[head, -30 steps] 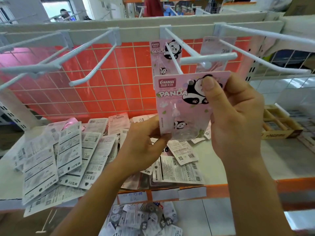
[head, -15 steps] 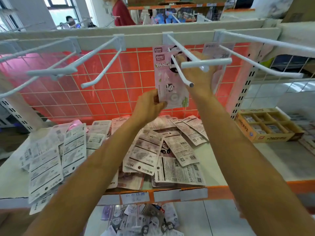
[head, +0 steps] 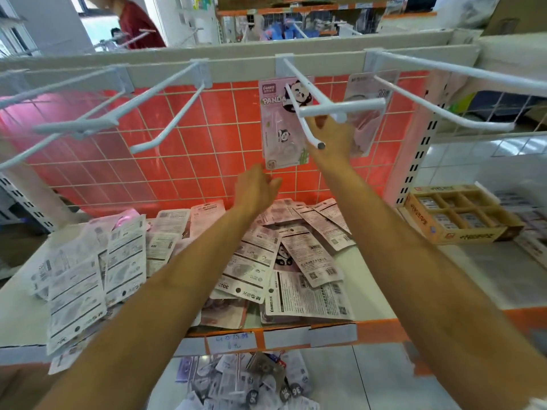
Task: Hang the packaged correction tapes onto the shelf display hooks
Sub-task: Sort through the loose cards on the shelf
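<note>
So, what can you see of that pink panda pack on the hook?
The panda pack is a pink card printed PANDA with cartoon pandas, a clear blister low down. It hangs upright on a white wire hook, with the orange grid behind. The right hand is at its right edge; the left hand is just below it.

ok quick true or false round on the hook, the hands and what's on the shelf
1. A panda pack hangs on the middle hook. True.
2. The left hand grips that pack. False: it sits just below the pack's lower edge, fingers relaxed, holding nothing.
3. The hooks on the left are full of packs. False: they are bare.
4. Loose packs lie piled on the shelf. True.
5. The cardboard box stands left of the pile. False: it stands to the right.
</note>
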`<state>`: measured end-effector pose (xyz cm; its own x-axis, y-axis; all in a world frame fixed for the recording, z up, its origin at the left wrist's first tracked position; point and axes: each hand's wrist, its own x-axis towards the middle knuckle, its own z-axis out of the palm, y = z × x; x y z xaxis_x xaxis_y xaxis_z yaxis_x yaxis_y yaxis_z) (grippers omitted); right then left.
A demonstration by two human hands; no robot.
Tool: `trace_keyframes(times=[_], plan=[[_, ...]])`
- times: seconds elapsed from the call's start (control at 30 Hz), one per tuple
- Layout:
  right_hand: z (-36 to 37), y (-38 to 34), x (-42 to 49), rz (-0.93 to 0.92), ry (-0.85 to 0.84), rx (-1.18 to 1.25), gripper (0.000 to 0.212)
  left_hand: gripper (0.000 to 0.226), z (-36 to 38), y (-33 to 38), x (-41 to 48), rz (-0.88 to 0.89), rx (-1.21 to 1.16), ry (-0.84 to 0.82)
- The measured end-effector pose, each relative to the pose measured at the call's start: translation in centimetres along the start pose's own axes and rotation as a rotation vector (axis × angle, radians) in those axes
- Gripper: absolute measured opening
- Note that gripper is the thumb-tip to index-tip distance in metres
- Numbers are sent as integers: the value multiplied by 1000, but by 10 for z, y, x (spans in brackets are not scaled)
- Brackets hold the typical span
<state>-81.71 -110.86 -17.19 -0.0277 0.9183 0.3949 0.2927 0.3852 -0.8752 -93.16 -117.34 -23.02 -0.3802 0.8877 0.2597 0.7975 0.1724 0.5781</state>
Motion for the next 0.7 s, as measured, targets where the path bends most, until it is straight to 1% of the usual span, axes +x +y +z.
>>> trace_keyframes(times=[0.07,0.1,0.17,0.23,0.33,0.43,0.57,0.7], plan=[[-1,21,-16,1,66,-66,24,46,16,-8,-12,-78,59,-89],[-2,36,-27,20,45,-139,26,48,23,-9,-20,-89,117,-120],[0,65,-47,58,-51,-314,28,49,36,-10,-34,-8,213,-154],[2,94,-58,73,-154,-481,28,55,45,-10,-47,75,253,-181],[1,124,-77,42,-256,-687,26,55,55,-9,-59,147,311,-228],[-3,138,-87,16,-326,-839,26,52,62,-8,-68,189,307,-251],[-3,147,-95,2,-327,-901,17,52,66,-9,-79,205,289,-273],[-5,146,-96,38,-306,-821,14,43,67,-14,-86,211,309,-288]])
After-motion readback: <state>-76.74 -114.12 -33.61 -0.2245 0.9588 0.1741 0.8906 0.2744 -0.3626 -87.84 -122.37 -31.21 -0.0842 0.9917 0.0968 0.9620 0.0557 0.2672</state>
